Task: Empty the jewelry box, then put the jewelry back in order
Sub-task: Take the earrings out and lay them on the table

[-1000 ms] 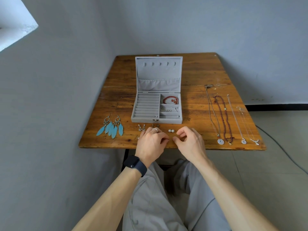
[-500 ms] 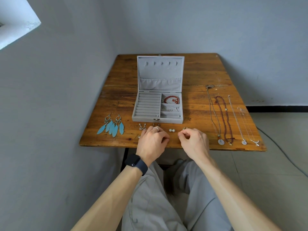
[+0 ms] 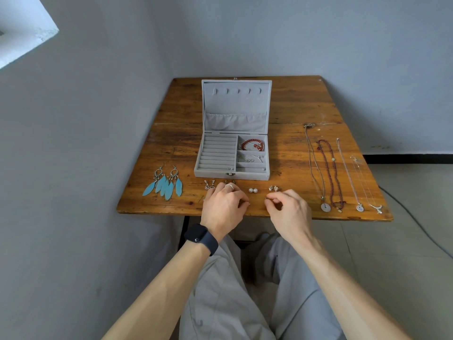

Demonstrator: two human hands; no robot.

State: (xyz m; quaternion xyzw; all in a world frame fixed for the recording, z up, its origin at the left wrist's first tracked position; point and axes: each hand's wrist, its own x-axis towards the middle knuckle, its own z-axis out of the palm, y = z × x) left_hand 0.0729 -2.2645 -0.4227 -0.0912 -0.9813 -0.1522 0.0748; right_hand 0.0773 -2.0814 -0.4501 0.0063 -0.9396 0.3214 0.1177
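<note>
Jewelry box point(image 3: 210, 173) open at 12 o'clock, red bracelet point(image 3: 253, 144) in it. Our left hand point(image 3: 224, 207) and right hand point(image 3: 288, 212) sit curled at the table's point(image 3: 289, 153) 6 o'clock edge; we can't tell if either grips anything. Feather earrings point(image 3: 165, 185) at 9, necklaces point(image 3: 325, 207) at 3 near the edge. Bare wood between box and necklaces.

A plain room, seemingly in a home: a worn wooden desk point(image 3: 171, 133) is standing against bare grey walls point(image 3: 318, 33), a jewelry box point(image 3: 245, 174) is lying open on it, and pale floor tiles point(image 3: 404, 253) are showing beside black skirting point(image 3: 407, 158).
</note>
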